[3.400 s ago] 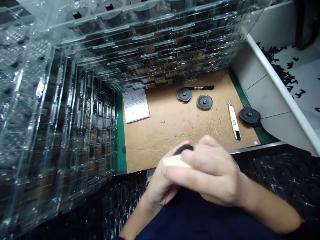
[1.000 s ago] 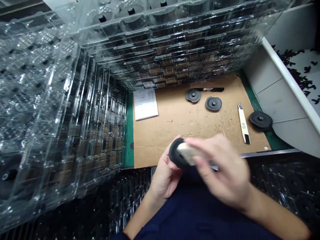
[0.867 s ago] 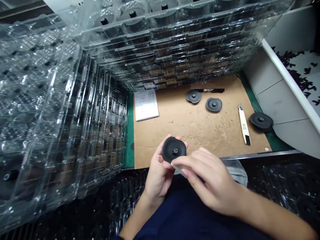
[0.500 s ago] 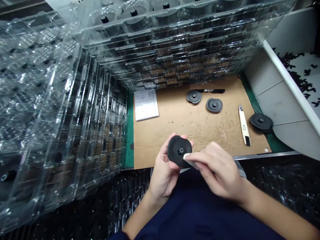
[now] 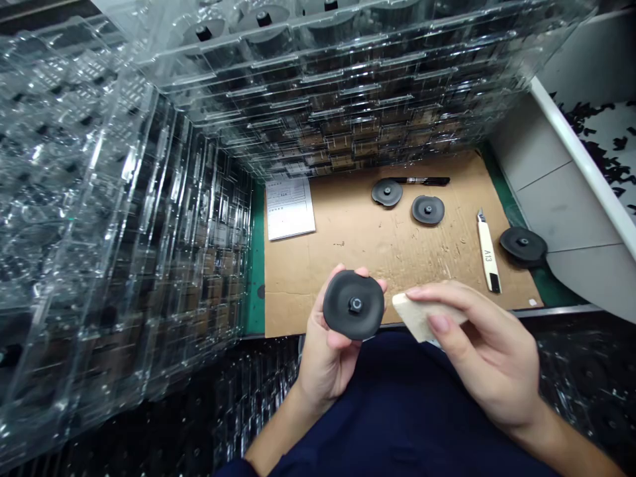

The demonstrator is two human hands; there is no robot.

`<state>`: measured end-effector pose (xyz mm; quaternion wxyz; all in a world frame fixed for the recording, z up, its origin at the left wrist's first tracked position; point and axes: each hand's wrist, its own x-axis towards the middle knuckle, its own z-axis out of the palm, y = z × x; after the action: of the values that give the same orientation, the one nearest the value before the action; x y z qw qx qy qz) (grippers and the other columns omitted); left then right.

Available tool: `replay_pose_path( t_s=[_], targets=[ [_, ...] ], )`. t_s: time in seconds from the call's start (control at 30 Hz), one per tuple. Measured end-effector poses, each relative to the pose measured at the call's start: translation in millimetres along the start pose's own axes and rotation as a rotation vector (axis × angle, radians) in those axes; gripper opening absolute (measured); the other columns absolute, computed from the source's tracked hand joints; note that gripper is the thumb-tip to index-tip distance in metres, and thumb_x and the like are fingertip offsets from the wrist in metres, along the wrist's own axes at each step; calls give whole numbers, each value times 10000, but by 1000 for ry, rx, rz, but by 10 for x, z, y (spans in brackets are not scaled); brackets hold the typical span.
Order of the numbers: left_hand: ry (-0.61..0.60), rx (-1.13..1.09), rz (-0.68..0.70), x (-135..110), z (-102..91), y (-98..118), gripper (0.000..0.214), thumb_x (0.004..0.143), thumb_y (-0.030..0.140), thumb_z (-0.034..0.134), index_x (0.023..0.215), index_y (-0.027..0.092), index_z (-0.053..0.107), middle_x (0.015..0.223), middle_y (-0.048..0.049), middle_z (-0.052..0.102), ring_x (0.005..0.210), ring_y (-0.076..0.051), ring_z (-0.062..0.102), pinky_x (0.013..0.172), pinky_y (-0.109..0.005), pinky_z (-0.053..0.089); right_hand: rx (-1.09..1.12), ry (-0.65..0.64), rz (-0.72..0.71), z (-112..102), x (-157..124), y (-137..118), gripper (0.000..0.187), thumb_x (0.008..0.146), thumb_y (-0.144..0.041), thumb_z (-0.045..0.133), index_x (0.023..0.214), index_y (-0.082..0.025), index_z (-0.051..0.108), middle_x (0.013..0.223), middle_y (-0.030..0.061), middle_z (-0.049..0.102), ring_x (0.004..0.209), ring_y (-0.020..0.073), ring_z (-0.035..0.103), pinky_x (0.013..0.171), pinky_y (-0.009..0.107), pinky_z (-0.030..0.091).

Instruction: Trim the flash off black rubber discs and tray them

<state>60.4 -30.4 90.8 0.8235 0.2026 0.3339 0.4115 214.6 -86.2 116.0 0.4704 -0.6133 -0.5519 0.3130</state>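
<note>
Apparently trays [image 5: 322, 99] hold discs [image 5: 263, 18]; left hand [image 5: 322, 354], one.

Cool white light, seemingly from overhead, source unseen. Cardboard [image 5: 338, 271] on the table [image 5: 257, 265] evenly lit, shadows faint. Paper [image 5: 290, 211] at far left corner nearly burnt to white; small print unreadable. Clear trays [image 5: 318, 112] along far edge throw hard glare streaks; left-edge stack [image 5: 163, 205] worse, a tangle of glints. Below near edge all goes dim, navy clothing [image 5: 392, 404] almost featureless. Black disc [image 5: 342, 321] matte, soft sheen, stud crisp. White block [image 5: 415, 318] bright, reasonably sharp. Knife [image 5: 488, 255] lettering legible. Wide lens stretches the partition [image 5: 546, 179] at right edge; frame margins soft, upper left smeary.
</note>
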Motion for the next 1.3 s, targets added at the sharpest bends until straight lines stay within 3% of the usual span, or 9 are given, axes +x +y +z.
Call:
replay_pose_path(
  t_s=[0.13,0.3,0.47,0.7,0.87,1.03,1.17,1.23,1.3],
  targets=[
    [41,8,-6,13,-17,-25,632,583,381,810,1172,366,584,1248,-1,595,1134,-283,580,987,-377,458,-96,-199,-331,42,83,-31,339,854,-97,519,1178,-180,570,843,32,660,698,147,547,655,320,412],
    [67,9,45,22,-50,-24,564,615,351,798,1145,346,606,1235,5,599,1145,-269,574,952,-315,479,-152,-130,-191,26,128,-18,320,837,-57,520,1120,-176,606,815,34,645,686,140,531,654,319,387],
    [81,13,35,34,-35,-29,614,616,415,777,1191,348,573,1265,-12,579,1146,-279,571,976,-366,473,-108,-195,-422,82,166,-4,366,812,-74,524,1161,-158,597,758,33,658,660,157,521,617,326,367],
    [43,-42,46,8,-102,21,558,620,377,775,1150,341,606,1239,3,595,1105,-259,602,924,-302,515,-114,-19,140,11,87,501,192,905,-229,499,1033,-237,641,999,24,670,902,168,611,740,281,468],
    [9,-75,36,29,-119,-20,621,602,479,746,1178,314,584,1223,-5,606,1051,-238,631,905,-306,530,-322,-262,130,241,15,915,338,927,-244,426,1247,-248,533,1122,44,642,999,212,582,867,362,472],
    [-7,-19,26,4,-127,-54,581,759,618,519,1243,298,522,1211,-39,597,1048,-253,634,911,-359,526,-407,-181,118,347,23,994,423,896,-253,468,1316,-204,480,1215,110,550,1111,277,488,956,473,395],
    [-128,401,477,51,-228,-43,602,831,521,531,1374,386,308,1220,-54,568,922,-194,655,796,-350,550,-407,-131,103,246,7,913,372,902,-253,459,1268,-209,509,1230,96,529,1140,244,480,978,428,389],
    [-242,821,782,94,-276,-9,941,716,344,739,1424,408,123,1238,-68,550,1020,-221,605,859,-405,516,-415,-101,95,193,-9,864,356,901,-251,465,1252,-214,516,1206,84,548,1124,235,493,972,420,390],
    [-331,1140,915,127,-289,33,1186,616,194,816,1442,357,-20,1218,-96,555,1094,-242,559,898,-448,490,-423,-34,92,154,-29,803,373,891,-245,493,1263,-217,505,1189,78,563,1104,238,499,968,435,378]
  ],
)
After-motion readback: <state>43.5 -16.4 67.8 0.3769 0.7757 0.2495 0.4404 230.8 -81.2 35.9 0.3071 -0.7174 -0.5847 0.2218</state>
